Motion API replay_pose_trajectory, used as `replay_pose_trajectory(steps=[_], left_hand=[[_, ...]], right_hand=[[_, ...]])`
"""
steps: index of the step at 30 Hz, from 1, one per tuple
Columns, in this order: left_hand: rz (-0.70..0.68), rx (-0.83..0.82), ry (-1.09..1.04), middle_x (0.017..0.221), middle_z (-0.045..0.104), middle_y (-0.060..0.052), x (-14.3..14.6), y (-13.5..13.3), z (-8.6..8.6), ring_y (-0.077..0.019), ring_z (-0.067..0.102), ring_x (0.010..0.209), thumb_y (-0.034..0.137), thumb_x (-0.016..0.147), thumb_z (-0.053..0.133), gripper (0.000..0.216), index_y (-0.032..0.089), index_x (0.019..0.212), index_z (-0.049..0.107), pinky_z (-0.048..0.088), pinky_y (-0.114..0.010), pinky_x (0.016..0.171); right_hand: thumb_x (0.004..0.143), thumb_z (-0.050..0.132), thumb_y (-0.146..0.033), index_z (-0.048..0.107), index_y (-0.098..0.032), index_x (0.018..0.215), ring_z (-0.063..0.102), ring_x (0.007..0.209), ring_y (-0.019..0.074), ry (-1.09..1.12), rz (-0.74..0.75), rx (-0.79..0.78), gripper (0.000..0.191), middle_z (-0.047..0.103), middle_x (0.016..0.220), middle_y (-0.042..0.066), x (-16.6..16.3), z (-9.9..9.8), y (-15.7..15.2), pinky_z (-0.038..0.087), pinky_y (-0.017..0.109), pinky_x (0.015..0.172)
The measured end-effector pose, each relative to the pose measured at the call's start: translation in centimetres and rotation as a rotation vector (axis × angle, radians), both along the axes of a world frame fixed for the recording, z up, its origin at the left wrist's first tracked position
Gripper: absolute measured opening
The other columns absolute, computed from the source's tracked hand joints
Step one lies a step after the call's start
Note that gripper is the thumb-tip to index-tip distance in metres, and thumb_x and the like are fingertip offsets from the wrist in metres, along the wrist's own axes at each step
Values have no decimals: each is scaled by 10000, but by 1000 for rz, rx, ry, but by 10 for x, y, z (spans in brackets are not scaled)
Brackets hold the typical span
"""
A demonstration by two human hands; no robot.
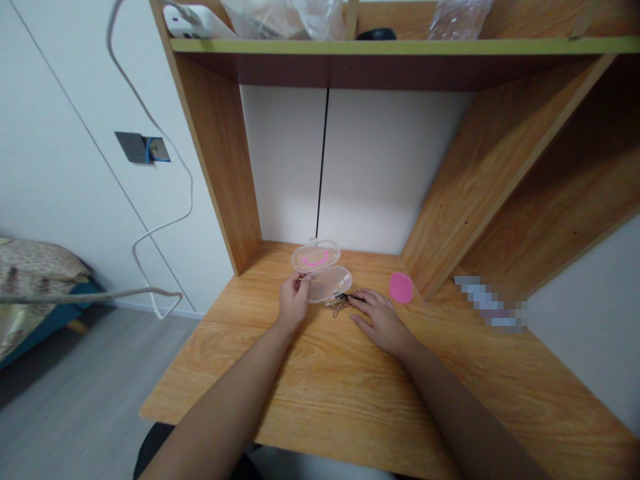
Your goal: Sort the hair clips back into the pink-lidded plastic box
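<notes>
A clear plastic case (330, 283) lies opened on the wooden desk, its lid (316, 256) tipped back behind it with a pink handle. My left hand (294, 299) pinches the case's left rim between thumb and fingers. Against the front right edge of the case is a small pile of thin, metallic-looking clips (336, 305), too small to make out exactly. Over the right side of this pile, my right hand (379, 319) reaches with fingers stretched out and thumb apart. A slim black piece lies at its fingertips; whether it is gripped is unclear.
A pink oval piece (401, 287) lies on the desk (320, 380) to the right. Farther right is a blurred-out item (487, 303). Wooden side panels and an overhead shelf (400, 47) enclose the back. A white cable (187, 180) hangs at the left.
</notes>
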State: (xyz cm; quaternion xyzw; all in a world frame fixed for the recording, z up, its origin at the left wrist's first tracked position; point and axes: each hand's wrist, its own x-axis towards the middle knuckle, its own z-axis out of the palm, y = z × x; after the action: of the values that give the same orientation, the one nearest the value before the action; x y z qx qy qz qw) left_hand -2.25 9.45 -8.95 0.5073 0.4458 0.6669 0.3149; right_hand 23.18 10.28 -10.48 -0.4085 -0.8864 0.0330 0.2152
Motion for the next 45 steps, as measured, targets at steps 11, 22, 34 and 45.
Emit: replay_pose_trajectory(steps=[11,22,34,45], left_hand=[[31,10,48,806,714,-41,-2,3,0,-175,640,751,362,885,561,247,157,890,699,476,-257,722],[-32,0,36,805,711,-42,-1,3,-4,-173,628,719,414,879,581,285,161,908,709,476,-256,691],[-213,-70,297,645,648,-18,0,0,-8,-170,570,629,297,834,534,259,161,703,712,408,-247,601],[-153,-73,341,661,677,-19,1,3,-12,-184,605,652,232,804,509,240,173,714,723,418,-251,600]], right_hand=[[981,508,-275,678,-332,1271,464,1387,278,1,334,-88,341,655,1362,20,-12,26,-15,346,567,1164],[991,513,-453,589,-294,1391,425,1428,305,-74,213,-106,437,548,1483,84,-15,19,-13,269,598,1205],[958,531,-330,483,-238,1479,370,1462,330,-65,23,-98,531,471,1536,133,10,1,8,290,605,1185],[943,474,-195,518,-253,1453,418,1434,299,4,-13,-29,516,522,1494,108,10,0,10,306,588,1193]])
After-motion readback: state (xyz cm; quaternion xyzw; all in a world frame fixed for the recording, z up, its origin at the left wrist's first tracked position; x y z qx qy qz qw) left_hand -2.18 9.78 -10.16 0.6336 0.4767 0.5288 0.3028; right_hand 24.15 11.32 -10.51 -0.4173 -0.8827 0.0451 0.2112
